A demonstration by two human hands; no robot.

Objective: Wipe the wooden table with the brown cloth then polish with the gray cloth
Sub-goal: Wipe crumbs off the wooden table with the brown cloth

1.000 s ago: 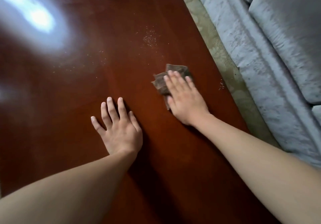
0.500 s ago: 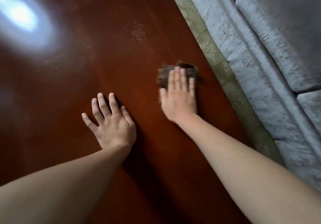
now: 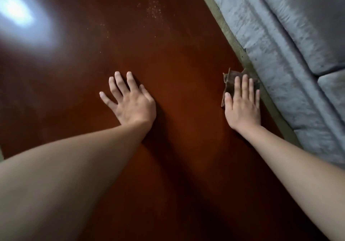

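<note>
Right hand [image 3: 242,106] flat, fingers straight, pressing brown cloth [image 3: 230,81] onto wooden table [image 3: 186,57] at its right edge, beside gray sofa [image 3: 280,35]. Left hand [image 3: 130,102] flat on table, fingers spread, holding nothing. Pale specks [image 3: 153,11] farther up.

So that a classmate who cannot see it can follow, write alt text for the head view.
A right hand presses a brown cloth flat at the edge of the table, beside a gray sofa. The left hand rests flat, fingers spread, mid-table; pale specks lie farther up.
</note>
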